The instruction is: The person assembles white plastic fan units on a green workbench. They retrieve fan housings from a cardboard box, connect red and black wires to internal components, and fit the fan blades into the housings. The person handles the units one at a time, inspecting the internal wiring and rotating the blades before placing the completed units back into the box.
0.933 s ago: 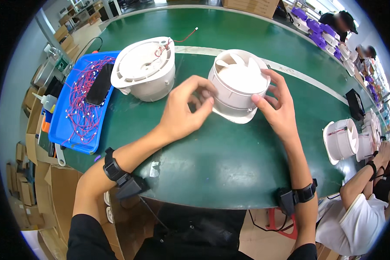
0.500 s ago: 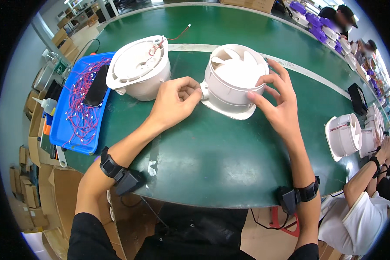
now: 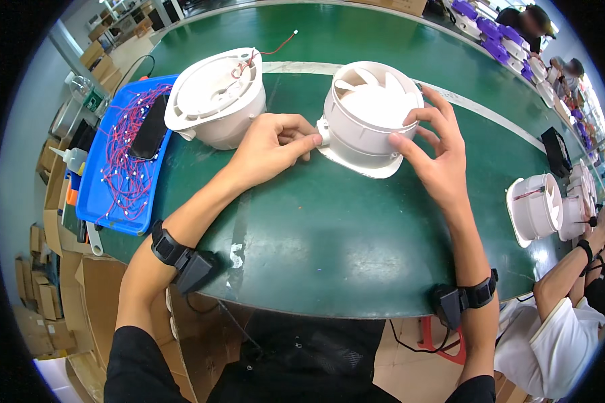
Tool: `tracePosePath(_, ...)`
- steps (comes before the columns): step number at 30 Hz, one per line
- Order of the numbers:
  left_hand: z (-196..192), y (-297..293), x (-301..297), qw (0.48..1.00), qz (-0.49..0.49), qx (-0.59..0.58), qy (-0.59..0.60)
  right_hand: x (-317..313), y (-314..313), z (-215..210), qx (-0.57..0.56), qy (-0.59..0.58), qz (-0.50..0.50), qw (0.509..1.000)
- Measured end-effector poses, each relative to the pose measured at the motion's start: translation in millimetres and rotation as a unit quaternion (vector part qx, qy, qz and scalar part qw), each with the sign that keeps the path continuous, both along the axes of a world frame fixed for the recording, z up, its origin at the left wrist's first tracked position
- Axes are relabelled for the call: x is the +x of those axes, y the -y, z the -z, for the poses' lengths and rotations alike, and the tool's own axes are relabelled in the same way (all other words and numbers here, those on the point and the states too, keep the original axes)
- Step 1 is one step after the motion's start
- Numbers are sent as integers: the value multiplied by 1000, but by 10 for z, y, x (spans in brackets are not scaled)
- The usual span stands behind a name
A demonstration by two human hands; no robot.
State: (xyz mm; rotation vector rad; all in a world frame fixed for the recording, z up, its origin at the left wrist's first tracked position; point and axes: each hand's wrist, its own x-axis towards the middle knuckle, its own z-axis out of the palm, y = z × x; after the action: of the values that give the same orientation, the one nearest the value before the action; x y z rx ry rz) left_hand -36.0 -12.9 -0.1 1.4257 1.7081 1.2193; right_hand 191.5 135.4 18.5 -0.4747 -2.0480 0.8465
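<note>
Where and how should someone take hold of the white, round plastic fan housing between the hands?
Probably by its curved outer wall, from the right, with a spread grip: the housing stands upright, its open top exposes white fan blades, and a small tab juts left.

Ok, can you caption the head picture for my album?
Left hand and right hand at the sides of a white fan on a green table.

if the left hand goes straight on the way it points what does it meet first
The left hand would likely meet the white bladed housing first, at the small tab on its left side; whether it touches now is unclear.
</note>
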Motion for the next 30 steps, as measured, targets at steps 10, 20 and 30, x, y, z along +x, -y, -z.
tracePosePath(10,134,-30,-56,991,-77,101,-38,-3,-12,-7,-7,-7,-9,1000)
tracePosePath(20,38,-2,70,970,-99,135,-178,-3,-16,2,6,-11,-7,1000)
tracePosePath(30,-49,54,59,946,-67,59,-311,6,-22,7,9,-2,-2,1000)
